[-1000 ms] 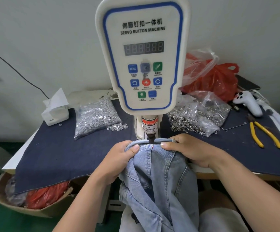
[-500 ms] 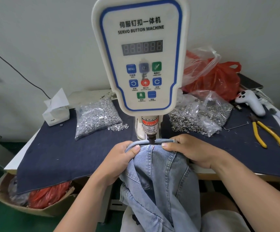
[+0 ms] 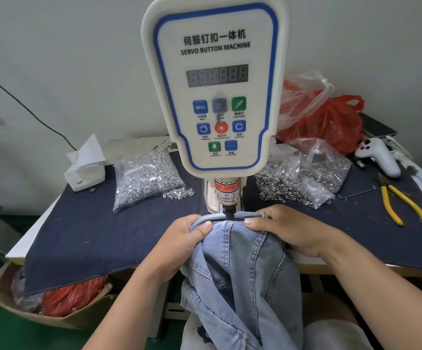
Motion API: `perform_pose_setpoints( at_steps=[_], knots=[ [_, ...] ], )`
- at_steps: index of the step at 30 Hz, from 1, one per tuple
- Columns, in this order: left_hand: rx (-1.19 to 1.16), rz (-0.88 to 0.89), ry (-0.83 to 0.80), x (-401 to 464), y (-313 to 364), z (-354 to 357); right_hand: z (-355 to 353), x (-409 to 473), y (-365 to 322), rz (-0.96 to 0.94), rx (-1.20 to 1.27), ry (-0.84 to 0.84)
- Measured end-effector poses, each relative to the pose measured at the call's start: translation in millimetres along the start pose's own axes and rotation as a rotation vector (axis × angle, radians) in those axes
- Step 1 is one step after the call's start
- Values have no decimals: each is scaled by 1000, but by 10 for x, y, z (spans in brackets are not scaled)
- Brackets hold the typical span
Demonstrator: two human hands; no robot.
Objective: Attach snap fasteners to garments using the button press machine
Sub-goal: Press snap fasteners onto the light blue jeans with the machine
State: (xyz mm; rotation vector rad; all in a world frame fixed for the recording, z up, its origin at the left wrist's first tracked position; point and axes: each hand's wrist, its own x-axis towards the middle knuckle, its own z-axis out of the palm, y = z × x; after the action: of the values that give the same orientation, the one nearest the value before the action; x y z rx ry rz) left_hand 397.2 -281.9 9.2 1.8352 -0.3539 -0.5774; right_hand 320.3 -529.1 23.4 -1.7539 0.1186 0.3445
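Left of the white servo button machine [image 3: 215,97], a clear bag of silver snap caps [image 3: 145,179]. Under its punch, the light-blue denim garment [image 3: 240,269] – hem pinched by left hand [image 3: 179,242], thumb on top – and by right hand [image 3: 293,228]. Right of it, yellow-handled pliers [image 3: 402,205].

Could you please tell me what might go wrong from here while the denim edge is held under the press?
1. Both thumbs sit close to the punch; the left hand and right hand pinch the denim garment on either side of it, so a finger could be caught.
2. Most of the garment hangs off the table edge; its weight might drag the hem off position.
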Motion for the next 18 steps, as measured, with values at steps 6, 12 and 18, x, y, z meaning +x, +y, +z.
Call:
perform_pose_setpoints(
  at_steps=[6,12,18],
  knots=[
    [-3,16,2,-9,-8,-7,9,-7,-2,9,12,27],
    [-18,-9,-8,-51,-2,-4,-2,12,56,34,75,31],
    [-101,-4,-106,-117,64,3,-46,-22,40,28,269,-66]
  ],
)
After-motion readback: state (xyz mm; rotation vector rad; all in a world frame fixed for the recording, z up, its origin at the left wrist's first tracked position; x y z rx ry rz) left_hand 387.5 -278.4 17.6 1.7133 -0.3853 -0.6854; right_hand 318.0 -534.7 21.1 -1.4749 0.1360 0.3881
